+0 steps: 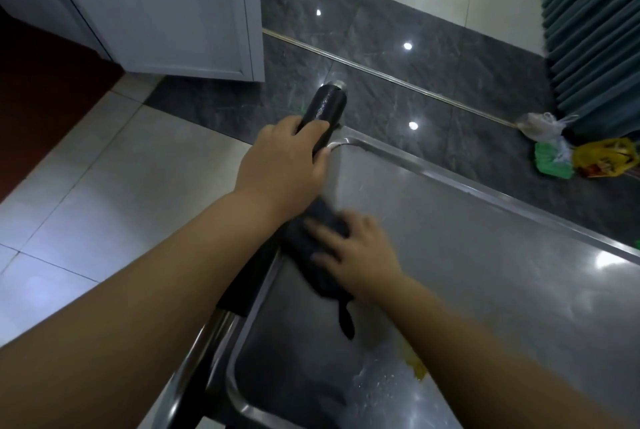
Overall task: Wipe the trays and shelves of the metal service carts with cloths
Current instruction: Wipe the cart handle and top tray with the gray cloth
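Note:
A metal service cart's top tray (485,255) fills the lower right, shiny and grey with a raised rim. My left hand (287,158) grips the cart's black padded handle (325,110) at the tray's far left corner. My right hand (353,248) presses a dark cloth (311,255) flat against the tray near its left rim; the hand is blurred with motion. A strip of the cloth trails toward me. A yellowish smear (415,364) and pale specks lie on the tray beside my right forearm.
A white door (166,13) stands open at upper left. Dark marble floor with a metal threshold strip (398,77) runs behind the cart. Teal curtain (588,30) hangs at right, with plastic bags and green and yellow items (581,155) at its foot.

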`<state>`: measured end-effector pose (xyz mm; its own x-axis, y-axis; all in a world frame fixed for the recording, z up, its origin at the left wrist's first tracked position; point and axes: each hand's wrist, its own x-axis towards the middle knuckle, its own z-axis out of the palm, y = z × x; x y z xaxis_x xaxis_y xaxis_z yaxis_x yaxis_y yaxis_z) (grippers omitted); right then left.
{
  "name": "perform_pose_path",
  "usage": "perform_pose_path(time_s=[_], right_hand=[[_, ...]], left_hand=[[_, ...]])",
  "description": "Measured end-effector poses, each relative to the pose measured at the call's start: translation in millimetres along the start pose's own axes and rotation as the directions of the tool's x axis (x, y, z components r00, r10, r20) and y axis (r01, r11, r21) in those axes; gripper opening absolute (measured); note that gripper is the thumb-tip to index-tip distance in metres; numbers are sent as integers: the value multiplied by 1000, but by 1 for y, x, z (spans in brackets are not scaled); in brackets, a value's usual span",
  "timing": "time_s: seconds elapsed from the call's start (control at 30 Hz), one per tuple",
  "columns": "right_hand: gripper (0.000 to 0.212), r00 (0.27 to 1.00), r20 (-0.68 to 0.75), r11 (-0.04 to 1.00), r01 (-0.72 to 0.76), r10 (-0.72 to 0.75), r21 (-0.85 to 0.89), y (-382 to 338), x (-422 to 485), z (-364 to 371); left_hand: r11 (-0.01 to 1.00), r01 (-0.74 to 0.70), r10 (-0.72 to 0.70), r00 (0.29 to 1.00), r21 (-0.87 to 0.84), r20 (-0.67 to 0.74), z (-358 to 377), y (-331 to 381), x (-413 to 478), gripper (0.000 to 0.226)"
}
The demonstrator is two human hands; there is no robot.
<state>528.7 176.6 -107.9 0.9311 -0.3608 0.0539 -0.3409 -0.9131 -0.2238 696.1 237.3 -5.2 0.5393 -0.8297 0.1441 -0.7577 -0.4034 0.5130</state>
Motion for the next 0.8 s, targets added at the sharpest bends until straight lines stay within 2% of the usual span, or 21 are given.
perform_pose_path(time_s=[0.03,0.07,0.1,0.13,0.17,0.2,0.27,0.33,0.37,0.4,0.43,0.47,0.5,0.53,0.57,0.6,0.63,0.67,0.7,0.77,0.8], right_hand=[[51,972,-57,974,-228,228,-1,13,1,-8],[53,879,-41,879,-476,475,-8,27,3,-13],[55,741,-1,741,-672,672,2,38,4,-15],[58,613,40,614,-789,789,-1,42,3,-15],[60,563,52,565,-825,825,-22,37,3,-12],[61,590,64,593,-804,805,-45,22,2,-7],[61,792,54,793,-607,609,-40,-26,-5,7],[58,980,46,980,-197,196,13,-72,-24,22],[56,995,94,999,26,-29,34,-83,-33,23],[54,972,130,980,191,-197,54,-79,-39,21],[53,954,115,960,273,-278,55,-66,-43,19],[51,968,64,969,243,-245,38,-52,-45,17],[49,995,-4,995,95,-95,35,-38,-46,14],[49,987,-55,988,-151,153,41,-26,-46,10],[50,898,-42,898,-437,439,49,-18,-44,7],[53,749,-13,748,-662,663,45,-17,-43,8],[55,645,6,645,-764,764,13,-27,-42,10],[56,640,27,641,-767,768,-24,-44,-43,14],[57,727,51,729,-684,684,-30,-66,-45,19],[54,955,47,955,-294,292,45,-114,-59,29],[51,996,46,995,-78,75,66,-131,-70,34]], left_hand=[[1000,-16,16,1000,0,2,-3,-1,-5,40],[1000,-27,27,1000,-2,10,-6,-2,-11,41],[1000,-29,29,999,-5,23,-9,-6,-18,43],[1000,-23,23,999,-10,40,-12,-9,-27,46],[1000,-12,13,998,-14,56,-15,-13,-37,49],[1000,0,1,998,-16,65,-17,-16,-48,51],[999,28,-26,997,-27,77,-23,-19,-70,53],[998,55,-51,994,-38,100,-27,-19,-90,55],[998,60,-56,992,-29,114,-30,-20,-99,56],[998,62,-60,991,-14,123,-32,-21,-107,57],[998,64,-64,990,1,124,-33,-23,-114,57],[998,67,-67,991,8,118,-34,-24,-120,56],[997,71,-71,992,6,107,-34,-25,-125,56],[997,77,-76,992,1,96,-33,-24,-130,55],[997,83,-82,993,-4,87,-31,-24,-133,54],[996,87,-86,993,-9,75,-29,-23,-134,53],[996,88,-87,994,-14,58,-28,-22,-135,52],[996,86,-85,996,-20,37,-27,-21,-136,51],[997,79,-79,997,-24,15,-26,-20,-136,50],[998,63,-63,998,-23,-12,-26,-20,-135,50],[999,52,-52,999,-15,-11,-26,-20,-135,50]])
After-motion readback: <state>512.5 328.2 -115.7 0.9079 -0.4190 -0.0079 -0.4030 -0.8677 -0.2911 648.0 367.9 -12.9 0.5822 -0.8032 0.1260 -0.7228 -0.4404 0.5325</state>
